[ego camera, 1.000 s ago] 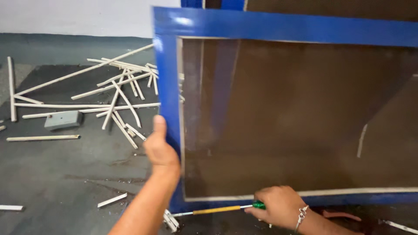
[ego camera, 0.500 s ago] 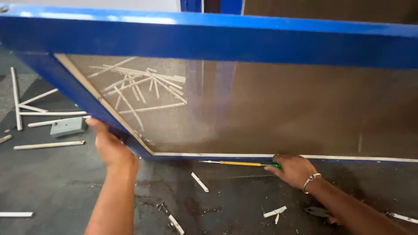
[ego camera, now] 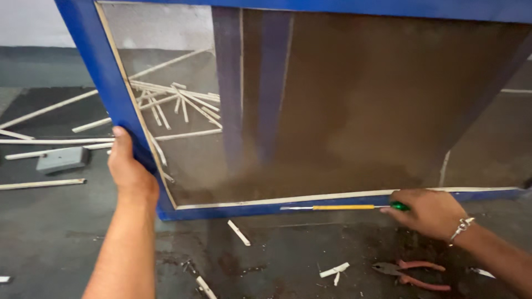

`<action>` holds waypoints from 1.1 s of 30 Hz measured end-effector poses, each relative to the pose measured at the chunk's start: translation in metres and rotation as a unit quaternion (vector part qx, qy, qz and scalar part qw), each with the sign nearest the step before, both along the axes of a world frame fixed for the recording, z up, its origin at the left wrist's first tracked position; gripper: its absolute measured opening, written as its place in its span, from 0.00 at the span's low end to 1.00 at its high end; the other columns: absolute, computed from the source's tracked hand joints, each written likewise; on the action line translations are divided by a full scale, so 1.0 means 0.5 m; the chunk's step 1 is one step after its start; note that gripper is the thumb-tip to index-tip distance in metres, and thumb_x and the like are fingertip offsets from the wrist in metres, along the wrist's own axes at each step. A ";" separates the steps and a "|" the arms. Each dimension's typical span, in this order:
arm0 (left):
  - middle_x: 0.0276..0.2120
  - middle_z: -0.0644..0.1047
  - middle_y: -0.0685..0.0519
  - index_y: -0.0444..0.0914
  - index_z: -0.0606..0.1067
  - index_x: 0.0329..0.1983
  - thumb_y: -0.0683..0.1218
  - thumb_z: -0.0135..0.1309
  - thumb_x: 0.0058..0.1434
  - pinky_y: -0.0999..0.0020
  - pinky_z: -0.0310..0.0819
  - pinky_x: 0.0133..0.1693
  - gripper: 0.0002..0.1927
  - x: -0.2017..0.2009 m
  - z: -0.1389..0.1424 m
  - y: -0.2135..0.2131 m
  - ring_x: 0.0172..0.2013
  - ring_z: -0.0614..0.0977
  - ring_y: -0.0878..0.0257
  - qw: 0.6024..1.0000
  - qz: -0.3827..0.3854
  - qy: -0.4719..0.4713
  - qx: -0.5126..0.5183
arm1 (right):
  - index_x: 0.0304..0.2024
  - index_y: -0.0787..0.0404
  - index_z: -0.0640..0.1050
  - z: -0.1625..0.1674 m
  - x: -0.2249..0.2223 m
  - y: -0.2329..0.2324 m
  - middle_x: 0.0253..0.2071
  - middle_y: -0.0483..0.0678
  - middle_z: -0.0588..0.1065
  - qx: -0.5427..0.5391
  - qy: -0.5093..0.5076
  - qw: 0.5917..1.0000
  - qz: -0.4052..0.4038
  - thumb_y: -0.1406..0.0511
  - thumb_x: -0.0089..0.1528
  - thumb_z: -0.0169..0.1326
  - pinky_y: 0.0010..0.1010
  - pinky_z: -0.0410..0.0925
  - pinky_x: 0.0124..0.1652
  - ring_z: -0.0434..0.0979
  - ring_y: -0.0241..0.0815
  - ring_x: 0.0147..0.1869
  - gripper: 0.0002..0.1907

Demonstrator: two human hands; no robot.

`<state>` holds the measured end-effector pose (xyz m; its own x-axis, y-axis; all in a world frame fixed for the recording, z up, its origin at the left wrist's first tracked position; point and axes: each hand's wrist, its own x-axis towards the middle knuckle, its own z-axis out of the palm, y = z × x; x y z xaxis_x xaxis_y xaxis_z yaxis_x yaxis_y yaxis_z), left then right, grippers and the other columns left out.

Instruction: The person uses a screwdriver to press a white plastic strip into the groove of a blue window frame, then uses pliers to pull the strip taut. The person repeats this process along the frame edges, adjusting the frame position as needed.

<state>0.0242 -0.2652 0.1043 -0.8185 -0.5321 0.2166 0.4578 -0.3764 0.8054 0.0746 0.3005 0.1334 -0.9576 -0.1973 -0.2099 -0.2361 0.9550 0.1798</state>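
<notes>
A large blue frame (ego camera: 100, 72) with a brownish mesh screen (ego camera: 354, 111) stands tilted on the dark floor in front of me. My left hand (ego camera: 128, 169) grips the frame's left side rail near the bottom corner. My right hand (ego camera: 429, 211) is at the bottom rail and holds a screwdriver (ego camera: 343, 207) with a yellow shaft and green handle, lying flat along that rail and pointing left. A thin pale strip lines the mesh's inner edge.
Several loose pale wooden strips (ego camera: 166, 102) lie piled on the floor behind the frame. A grey block (ego camera: 62, 159) sits at the left. Red-handled pliers (ego camera: 413, 274) lie on the floor at the lower right, with small white strip pieces (ego camera: 239, 233) nearby.
The frame has swung from leaning low over the view to more upright, its left rail now steep. My left hand stayed on that rail; my right hand kept the screwdriver along the bottom rail.
</notes>
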 end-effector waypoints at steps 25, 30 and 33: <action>0.59 0.76 0.51 0.34 0.71 0.63 0.55 0.44 0.76 0.62 0.66 0.66 0.22 0.006 -0.007 0.001 0.61 0.76 0.59 0.998 -0.038 0.046 -0.008 | 0.42 0.42 0.87 -0.086 -0.089 0.087 0.28 0.46 0.84 -0.063 -0.043 0.995 -0.062 0.36 0.54 0.53 0.38 0.78 0.38 0.86 0.46 0.32 0.28; 0.60 0.75 0.51 0.34 0.70 0.65 0.56 0.44 0.76 0.62 0.65 0.66 0.24 0.006 -0.009 0.003 0.61 0.75 0.60 0.999 -0.011 0.030 -0.016 | 0.43 0.41 0.85 -0.147 -0.132 0.064 0.31 0.43 0.84 -0.008 -0.040 0.998 -0.039 0.36 0.56 0.50 0.37 0.77 0.37 0.86 0.43 0.33 0.27; 0.61 0.75 0.51 0.34 0.69 0.66 0.56 0.44 0.76 0.62 0.65 0.66 0.25 0.009 -0.008 0.008 0.62 0.75 0.59 0.999 -0.010 0.038 -0.027 | 0.36 0.48 0.85 -0.196 -0.116 0.041 0.29 0.44 0.83 -0.124 0.086 0.987 0.057 0.40 0.55 0.55 0.36 0.76 0.34 0.84 0.44 0.30 0.25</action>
<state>0.0286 -0.2612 0.1003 -0.8095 -0.5010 0.3062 0.5106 -0.3431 0.7884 0.0163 0.3209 0.0356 -0.9432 -0.3314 0.0216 -0.3317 0.9433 -0.0103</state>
